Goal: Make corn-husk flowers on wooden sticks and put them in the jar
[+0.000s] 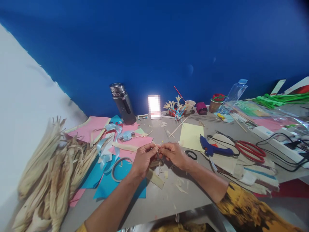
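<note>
Above the middle of the table, my left hand (145, 158) and my right hand (174, 155) meet fingertip to fingertip. Both are closed in a pinch on a small pale piece (156, 147) that looks like corn husk; the fingers hide most of it. A flat husk strip (125, 147) lies left of my left hand, and another strip (155, 179) lies below the hands among small scraps. A tape roll (114, 172) rests on blue paper (106, 190) by my left forearm. Small black scissor handles (191, 155) sit just right of my right hand.
Dried corn husks (55, 180) are heaped at the left. A dark flask (123, 104) stands behind, near husk flowers (178, 108) with blue stems. To the right lie a blue glue gun (214, 147), red-handled scissors (251, 150) and a power strip (277, 143) with black cables.
</note>
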